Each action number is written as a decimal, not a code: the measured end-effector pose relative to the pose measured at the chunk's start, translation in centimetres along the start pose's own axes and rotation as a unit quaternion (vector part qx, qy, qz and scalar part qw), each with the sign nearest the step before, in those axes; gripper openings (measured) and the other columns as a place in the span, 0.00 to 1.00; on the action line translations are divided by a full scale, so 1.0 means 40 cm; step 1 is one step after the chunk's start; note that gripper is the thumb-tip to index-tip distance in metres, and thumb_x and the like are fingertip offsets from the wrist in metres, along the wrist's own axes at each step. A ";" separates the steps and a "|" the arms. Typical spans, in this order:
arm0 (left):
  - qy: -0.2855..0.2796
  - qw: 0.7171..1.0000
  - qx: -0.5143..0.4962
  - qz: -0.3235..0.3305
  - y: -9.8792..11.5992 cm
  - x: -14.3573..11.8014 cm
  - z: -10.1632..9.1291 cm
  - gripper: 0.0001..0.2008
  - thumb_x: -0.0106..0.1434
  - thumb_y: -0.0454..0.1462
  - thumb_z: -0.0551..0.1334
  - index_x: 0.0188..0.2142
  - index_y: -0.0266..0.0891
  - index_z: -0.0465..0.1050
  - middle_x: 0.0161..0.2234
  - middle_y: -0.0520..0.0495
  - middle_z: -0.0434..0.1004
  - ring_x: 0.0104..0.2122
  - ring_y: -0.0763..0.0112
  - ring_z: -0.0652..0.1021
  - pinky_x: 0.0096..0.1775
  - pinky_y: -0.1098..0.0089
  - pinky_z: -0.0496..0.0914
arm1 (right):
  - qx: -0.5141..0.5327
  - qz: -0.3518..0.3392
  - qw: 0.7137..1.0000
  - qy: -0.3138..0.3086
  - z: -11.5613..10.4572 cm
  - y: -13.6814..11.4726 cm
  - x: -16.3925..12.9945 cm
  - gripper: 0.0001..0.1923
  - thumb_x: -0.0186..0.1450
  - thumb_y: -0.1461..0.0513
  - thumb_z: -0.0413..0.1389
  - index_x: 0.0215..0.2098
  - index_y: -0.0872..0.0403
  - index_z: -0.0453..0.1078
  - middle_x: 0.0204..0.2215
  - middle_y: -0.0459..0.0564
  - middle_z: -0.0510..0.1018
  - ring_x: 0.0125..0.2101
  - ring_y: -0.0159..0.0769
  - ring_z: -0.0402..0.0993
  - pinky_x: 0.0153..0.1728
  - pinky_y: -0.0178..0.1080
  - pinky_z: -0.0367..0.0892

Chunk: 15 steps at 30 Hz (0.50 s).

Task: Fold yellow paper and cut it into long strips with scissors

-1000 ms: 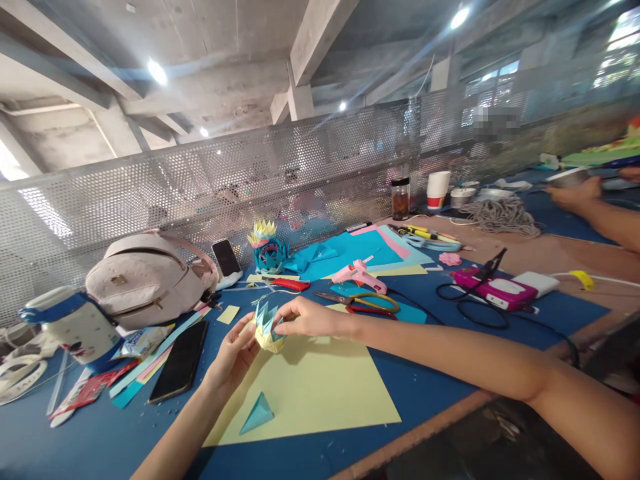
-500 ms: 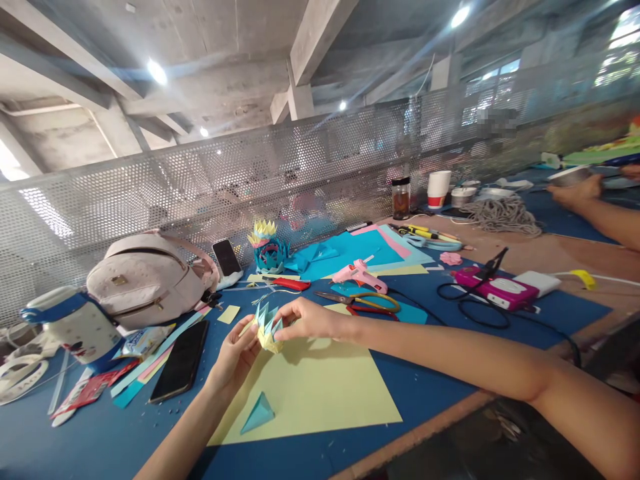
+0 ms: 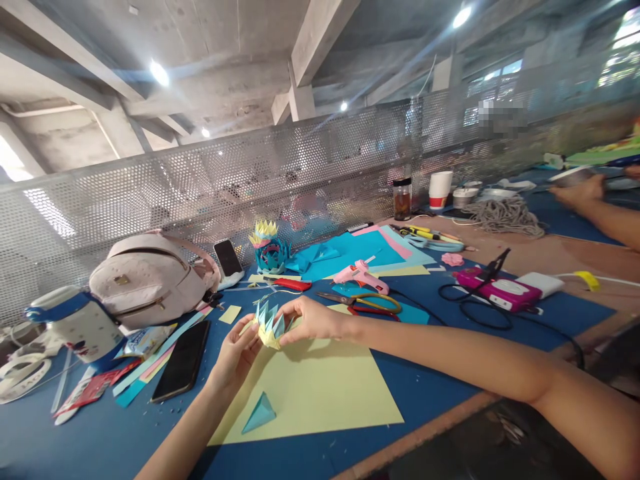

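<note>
Between my two hands is a small folded-paper flower (image 3: 270,328), yellow at its base with pale blue pointed tips upward. My left hand (image 3: 241,348) grips its left side between thumb and fingers. My right hand (image 3: 306,320) pinches its right side, the fingertips partly hidden behind the points. Beneath the hands lies a yellow paper sheet (image 3: 330,387), with a folded blue paper triangle (image 3: 260,412) near its front left. Farther back stands a finished-looking paper lotus (image 3: 271,250) in blue, pink and yellow.
Scissors (image 3: 370,303), a red utility knife (image 3: 295,285) and a pink glue gun (image 3: 360,275) lie beyond my right hand. A black phone (image 3: 181,363), backpack (image 3: 150,277) and bottle (image 3: 77,327) are at left. A magenta device (image 3: 500,290) with cables lies right. Another person's hand (image 3: 580,193) is far right.
Both hands keep hold of the paper flower, which looks slightly turned. My right fingers have shifted a little on its right side. The view has moved very slightly.
</note>
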<state>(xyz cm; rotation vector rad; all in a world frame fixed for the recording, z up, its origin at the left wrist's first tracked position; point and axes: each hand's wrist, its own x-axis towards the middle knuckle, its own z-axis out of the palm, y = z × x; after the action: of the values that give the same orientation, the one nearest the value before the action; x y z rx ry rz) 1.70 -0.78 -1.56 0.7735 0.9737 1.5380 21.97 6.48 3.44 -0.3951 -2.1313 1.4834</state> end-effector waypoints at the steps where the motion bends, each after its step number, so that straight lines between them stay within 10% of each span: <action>1: 0.002 1.000 0.011 0.008 0.001 -0.002 0.004 0.27 0.46 0.41 0.79 0.42 0.38 0.72 0.34 0.47 0.82 0.31 0.71 0.82 0.37 0.73 0.76 | 0.005 0.003 1.000 0.008 -0.001 0.004 0.002 0.16 0.49 0.58 0.70 0.35 0.55 0.78 0.33 0.47 0.81 0.37 0.38 0.76 0.42 0.38 0.69; 10: 0.025 0.968 0.190 0.162 0.035 -0.038 0.026 0.15 0.56 0.44 0.72 0.42 0.42 0.77 0.30 0.55 0.70 0.30 0.76 0.70 0.35 0.77 0.66 | 0.135 0.079 0.987 0.027 -0.012 0.026 0.007 0.22 0.46 0.55 0.73 0.36 0.55 0.78 0.32 0.46 0.80 0.36 0.35 0.75 0.43 0.36 0.68; 15: -0.011 0.871 0.371 0.323 0.055 -0.050 0.028 0.07 0.62 0.38 0.67 0.41 0.44 0.78 0.41 0.49 0.74 0.42 0.67 0.72 0.47 0.71 0.65 | 0.184 0.112 0.976 0.015 -0.007 0.021 0.003 0.22 0.44 0.54 0.74 0.32 0.56 0.76 0.32 0.47 0.79 0.33 0.32 0.74 0.38 0.35 0.68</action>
<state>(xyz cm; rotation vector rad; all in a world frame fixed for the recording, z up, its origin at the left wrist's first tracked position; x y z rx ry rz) 2.07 -2.70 0.95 1.8019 1.3991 1.6857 21.98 7.08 2.78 -0.5274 -1.7794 1.9398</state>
